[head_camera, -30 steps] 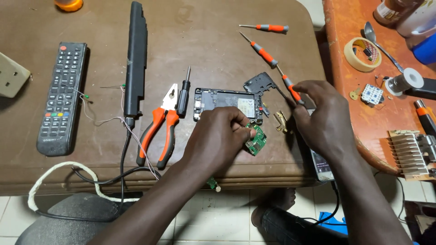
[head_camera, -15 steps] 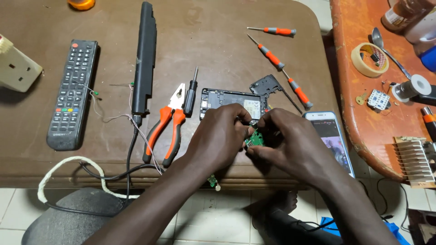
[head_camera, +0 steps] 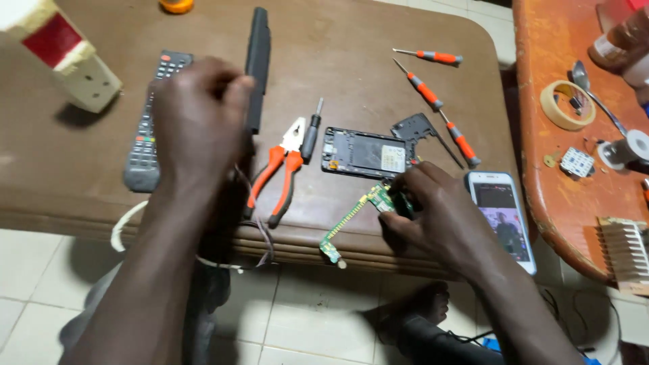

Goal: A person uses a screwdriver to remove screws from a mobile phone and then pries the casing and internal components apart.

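Nearest the camera, the right hand [head_camera: 439,209] is seen curled, its fingertips [head_camera: 391,217] pinched on the upper end of a narrow green circuit board [head_camera: 351,226]. The board is held tilted at the front edge of the brown table [head_camera: 351,74], with its lower end hanging past the edge over the tiled floor. The left hand [head_camera: 199,122] is raised above the table with the fingers bent inward; thin wires [head_camera: 253,223] trail below it, though whether they are gripped cannot be told from this angle. Partly hidden behind that hand, a black remote control [head_camera: 145,145] and a long black bar [head_camera: 257,61] are laid. Between the 2 hands, orange-handled pliers [head_camera: 280,172] and a small black screwdriver [head_camera: 311,135] are found, and just beyond the right hand an opened phone frame [head_camera: 362,152] lies flat, with a loose black cover piece [head_camera: 416,126] touching its corner. A phone with a lit screen [head_camera: 500,216] is set just right of the right hand. Farther back, 3 orange-handled screwdrivers [head_camera: 433,57] are spread out. On the orange table [head_camera: 541,101] to the right, a roll of tape [head_camera: 566,105] is placed.
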